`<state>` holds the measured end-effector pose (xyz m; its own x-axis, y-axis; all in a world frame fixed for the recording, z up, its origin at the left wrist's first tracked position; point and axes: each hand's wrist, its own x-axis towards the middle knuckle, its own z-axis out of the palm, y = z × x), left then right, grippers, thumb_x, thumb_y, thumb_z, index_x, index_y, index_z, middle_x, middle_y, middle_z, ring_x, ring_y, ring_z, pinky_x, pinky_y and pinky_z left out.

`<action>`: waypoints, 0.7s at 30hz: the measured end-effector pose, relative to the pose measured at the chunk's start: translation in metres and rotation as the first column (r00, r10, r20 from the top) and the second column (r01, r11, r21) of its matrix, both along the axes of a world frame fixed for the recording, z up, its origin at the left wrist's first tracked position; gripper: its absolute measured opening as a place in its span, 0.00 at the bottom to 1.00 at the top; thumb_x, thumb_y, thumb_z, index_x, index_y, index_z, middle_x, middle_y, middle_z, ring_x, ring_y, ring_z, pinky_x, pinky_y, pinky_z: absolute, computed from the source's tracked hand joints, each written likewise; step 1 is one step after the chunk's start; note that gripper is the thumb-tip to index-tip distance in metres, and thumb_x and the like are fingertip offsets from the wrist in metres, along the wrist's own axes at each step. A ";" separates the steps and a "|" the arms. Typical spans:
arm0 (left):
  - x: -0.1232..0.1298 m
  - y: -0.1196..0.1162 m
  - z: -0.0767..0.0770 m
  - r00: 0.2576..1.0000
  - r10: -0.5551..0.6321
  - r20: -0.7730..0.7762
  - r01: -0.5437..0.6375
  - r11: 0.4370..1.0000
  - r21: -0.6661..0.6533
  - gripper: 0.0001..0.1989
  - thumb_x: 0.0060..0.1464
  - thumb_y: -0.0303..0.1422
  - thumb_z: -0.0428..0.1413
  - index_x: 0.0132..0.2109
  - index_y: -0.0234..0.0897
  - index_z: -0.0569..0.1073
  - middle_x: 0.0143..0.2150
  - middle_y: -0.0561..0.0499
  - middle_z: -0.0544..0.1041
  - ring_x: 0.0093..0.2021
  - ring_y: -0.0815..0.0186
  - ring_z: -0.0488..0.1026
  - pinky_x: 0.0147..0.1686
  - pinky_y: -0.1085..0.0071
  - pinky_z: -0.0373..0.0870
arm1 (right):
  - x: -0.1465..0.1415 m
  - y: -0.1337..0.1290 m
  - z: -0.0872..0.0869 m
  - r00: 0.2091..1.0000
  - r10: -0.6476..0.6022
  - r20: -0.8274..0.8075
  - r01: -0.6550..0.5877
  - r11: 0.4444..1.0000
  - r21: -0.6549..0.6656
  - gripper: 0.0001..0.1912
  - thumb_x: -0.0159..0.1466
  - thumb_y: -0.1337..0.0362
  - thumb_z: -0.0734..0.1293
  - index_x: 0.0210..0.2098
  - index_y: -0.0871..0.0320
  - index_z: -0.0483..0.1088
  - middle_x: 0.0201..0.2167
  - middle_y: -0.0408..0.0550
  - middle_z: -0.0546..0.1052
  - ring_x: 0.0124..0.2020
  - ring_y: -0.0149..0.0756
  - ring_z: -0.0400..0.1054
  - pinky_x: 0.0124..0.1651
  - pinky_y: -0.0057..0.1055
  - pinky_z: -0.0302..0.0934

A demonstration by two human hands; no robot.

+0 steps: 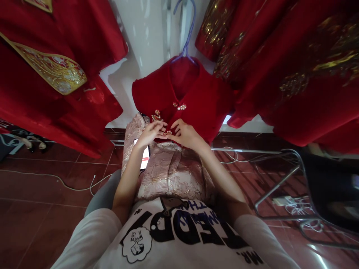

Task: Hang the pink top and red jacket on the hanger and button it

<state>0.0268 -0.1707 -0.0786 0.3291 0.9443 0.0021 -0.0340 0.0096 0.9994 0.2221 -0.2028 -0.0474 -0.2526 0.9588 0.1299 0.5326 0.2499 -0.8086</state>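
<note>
A short-sleeved red top (206,93) hangs in front of me from a purple hanger (187,41). A pearl fastener (181,107) sits on its front below the neckline, and a gold, jewelled ornament (156,116) lies to the left. At the lower front, my left hand (153,131) and my right hand (185,133) meet around a small beaded clasp (168,132). Both hands have bent fingers, with their tips closed at the clasp from either side. Fingertips partly hide the clasp, so whether it is fastened cannot be made out.
Pink brocade fabric (176,175) covers my lap, with a lit phone (145,158) at its left. Red embroidered garments (64,74) hang on both sides. A black metal-framed chair (322,186) stands right, near bundled cables (300,207). A white cord (70,186) crosses the tiled floor.
</note>
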 end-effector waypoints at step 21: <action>0.003 0.048 -0.052 0.929 0.369 0.001 -0.337 0.846 0.413 0.17 0.53 0.20 0.57 0.49 0.39 0.71 0.49 0.45 0.79 0.50 0.62 0.79 0.57 0.60 0.76 | -0.007 0.032 -0.043 0.962 0.162 -0.218 -0.094 0.952 0.293 0.24 0.68 0.47 0.69 0.55 0.57 0.77 0.51 0.54 0.76 0.49 0.41 0.77 0.57 0.45 0.78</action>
<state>0.0293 -0.1225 -0.1302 -0.0117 0.9198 0.3923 0.1171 -0.3883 0.9140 0.2154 -0.1711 -0.0900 -0.2999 0.8374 0.4569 0.2834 0.5355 -0.7955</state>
